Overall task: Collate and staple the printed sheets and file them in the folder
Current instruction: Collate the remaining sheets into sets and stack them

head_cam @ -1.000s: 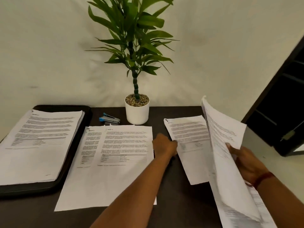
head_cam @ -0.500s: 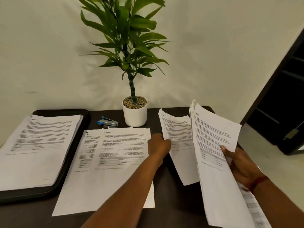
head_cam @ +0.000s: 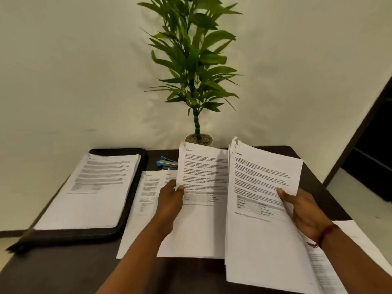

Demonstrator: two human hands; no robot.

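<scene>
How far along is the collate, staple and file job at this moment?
Done: one stack lies on the black folder; staples there cannot be made out. In hand: collating, with the left hand holding a sheet and the right hand a thicker sheaf. Remaining: loose sheets lie on the table and the blue stapler sits untouched, so stapling and filing remain.

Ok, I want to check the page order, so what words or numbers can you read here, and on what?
Nothing legible.
Paper held by left hand: heading, body blurred.
Stack held by right hand: heading, body blurred.
Pile on folder: too small.
Stapler: no mark visible.
</scene>
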